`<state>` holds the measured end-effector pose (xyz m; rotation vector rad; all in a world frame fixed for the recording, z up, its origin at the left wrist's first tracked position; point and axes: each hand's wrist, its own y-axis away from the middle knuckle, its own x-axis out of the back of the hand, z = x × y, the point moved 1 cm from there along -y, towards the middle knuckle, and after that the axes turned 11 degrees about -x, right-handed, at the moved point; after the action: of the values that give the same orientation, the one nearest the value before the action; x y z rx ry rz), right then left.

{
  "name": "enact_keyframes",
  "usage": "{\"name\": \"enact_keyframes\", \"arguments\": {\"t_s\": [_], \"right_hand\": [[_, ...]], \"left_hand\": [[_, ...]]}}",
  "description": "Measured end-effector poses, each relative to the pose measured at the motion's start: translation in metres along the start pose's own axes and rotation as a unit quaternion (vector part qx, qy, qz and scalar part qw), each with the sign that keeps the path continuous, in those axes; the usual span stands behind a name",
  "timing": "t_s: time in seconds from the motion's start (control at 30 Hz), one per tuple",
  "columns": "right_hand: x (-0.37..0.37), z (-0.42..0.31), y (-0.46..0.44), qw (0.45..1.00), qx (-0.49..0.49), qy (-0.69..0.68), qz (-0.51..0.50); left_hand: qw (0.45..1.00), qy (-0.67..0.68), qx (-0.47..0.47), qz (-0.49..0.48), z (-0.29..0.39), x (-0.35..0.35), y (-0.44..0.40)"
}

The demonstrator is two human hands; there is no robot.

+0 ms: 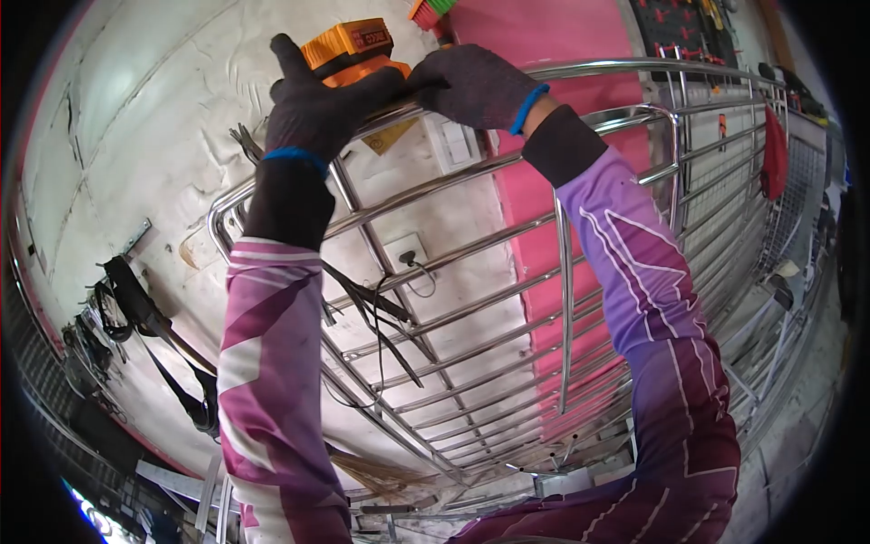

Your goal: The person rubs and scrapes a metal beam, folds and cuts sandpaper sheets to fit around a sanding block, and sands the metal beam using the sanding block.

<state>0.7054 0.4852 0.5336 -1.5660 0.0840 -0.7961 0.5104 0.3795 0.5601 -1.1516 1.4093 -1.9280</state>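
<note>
My left hand [317,113], in a dark glove with a blue cuff edge, is raised at the upper left. Its thumb sticks up, while its fingers bend rightward around the lower part of an orange-and-black battery power tool [352,45]. The grip itself is mostly hidden. My right hand [480,86], gloved alike, meets the left fingertips at the top rail of a shiny metal tube frame [426,195]. Its fingers are curled and pressed together; what they hold, if anything, is hidden. A red-and-green object [430,13] shows just above the right hand.
Behind the frame is a white and pink wall [535,263] with a plugged-in socket [405,252]. Black straps [149,313] hang at left, and dark cables dangle within the frame. A red cloth [773,154] hangs at right, near a tool board [684,36].
</note>
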Motion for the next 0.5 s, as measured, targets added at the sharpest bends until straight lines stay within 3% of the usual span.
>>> {"name": "enact_keyframes", "arguments": {"t_s": [0.13,0.27,0.37,0.5], "right_hand": [[-0.004,0.004,-0.002,1.0,0.018,-0.011,0.015],[-0.013,0.012,-0.005,0.998,0.037,-0.022,0.046],[-0.012,0.016,-0.004,0.994,0.044,-0.041,0.087],[-0.005,0.026,0.001,0.989,0.026,-0.088,0.12]], "left_hand": [[0.996,-0.077,-0.035,0.005,-0.01,-0.009,-0.005],[0.999,-0.028,-0.019,-0.032,-0.012,-0.006,-0.01],[0.986,-0.165,0.013,-0.004,-0.014,-0.004,-0.011],[0.998,-0.058,-0.034,0.014,-0.027,-0.003,-0.016]]}}
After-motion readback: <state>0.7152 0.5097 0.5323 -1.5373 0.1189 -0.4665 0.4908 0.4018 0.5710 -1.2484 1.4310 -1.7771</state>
